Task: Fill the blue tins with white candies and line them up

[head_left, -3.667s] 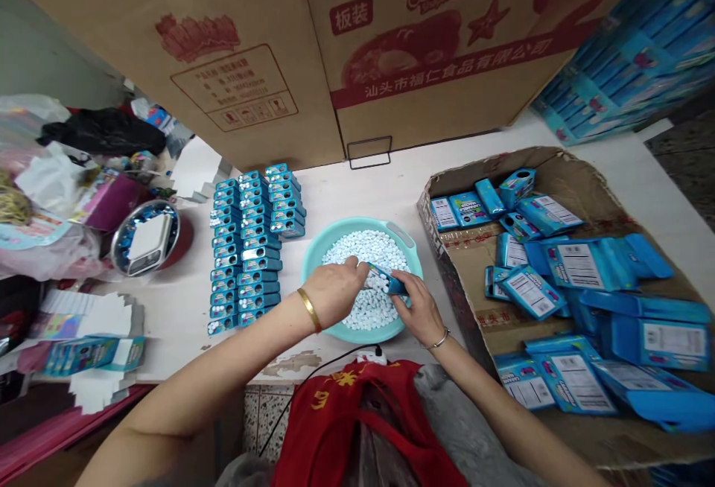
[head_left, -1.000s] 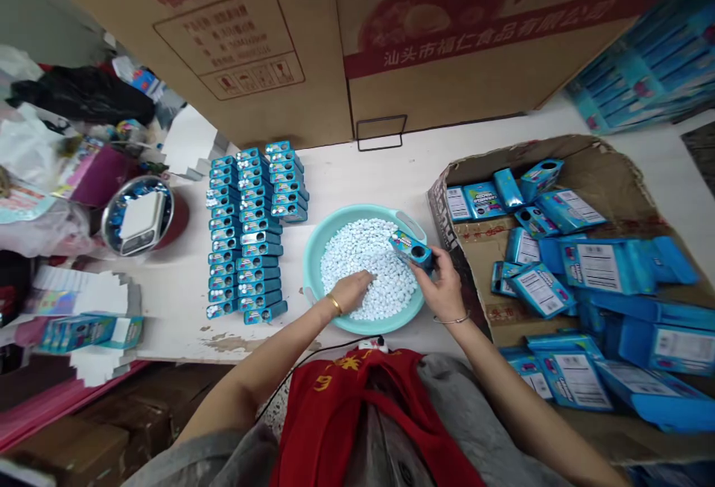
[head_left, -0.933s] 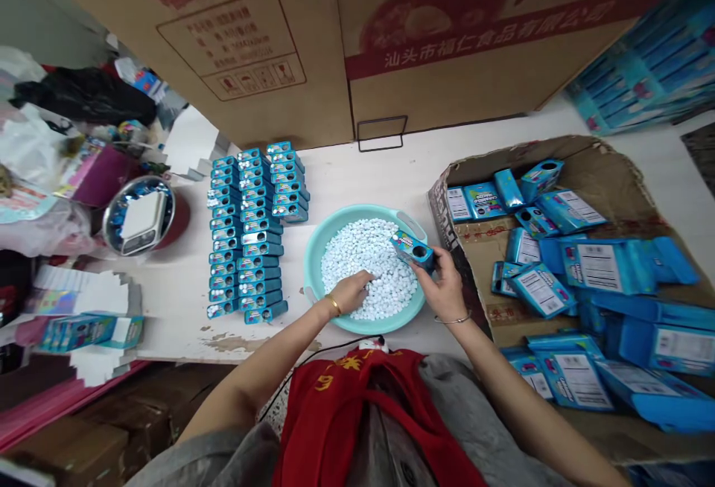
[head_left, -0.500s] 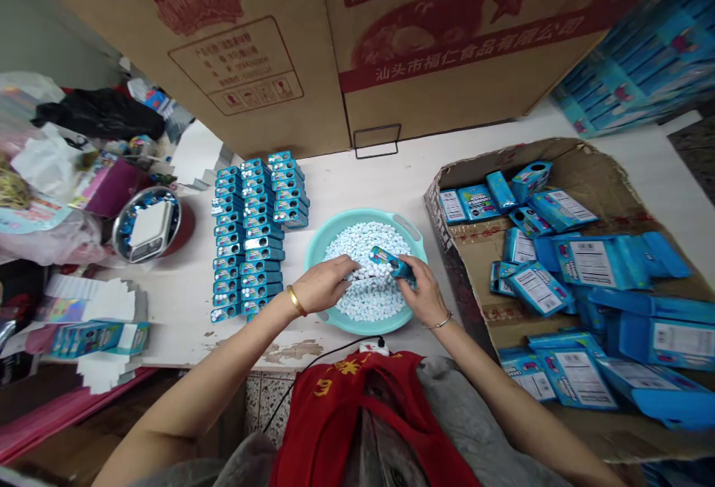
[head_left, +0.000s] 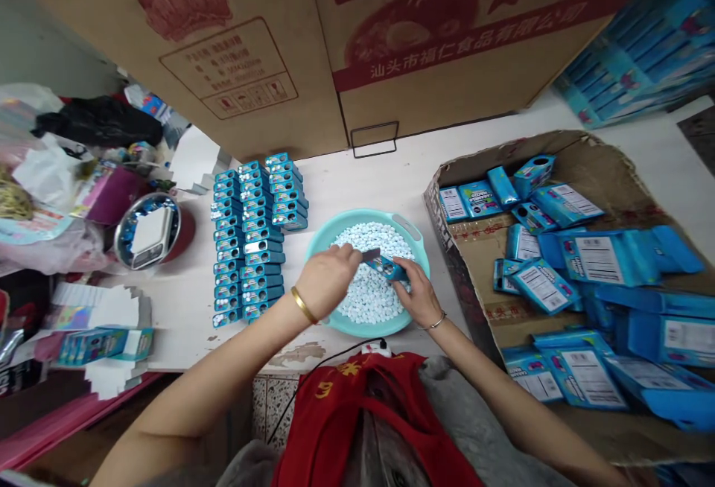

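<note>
My right hand grips a small blue tin over the middle of a teal plastic basin, and the tin's dark lid stands up at its left end. My left hand hangs just above the basin, its bunched fingertips close to the tin. Whether they hold any mints is hidden. White oval mints fill the basin in a heap. Several rows of closed blue tins stand just left of the basin. A low cardboard tray of blue printed cartons lies to its right.
Tall printed cardboard cartons stand behind the white table, with a wire stand at their foot. Left are a steel bowl holding a white scale, plastic bags and stacked flat card blanks. A black cable runs near the front edge.
My left hand has risen out of the mints and moved nearer the tin. The tin has moved a little left, and its lid now stands up.
</note>
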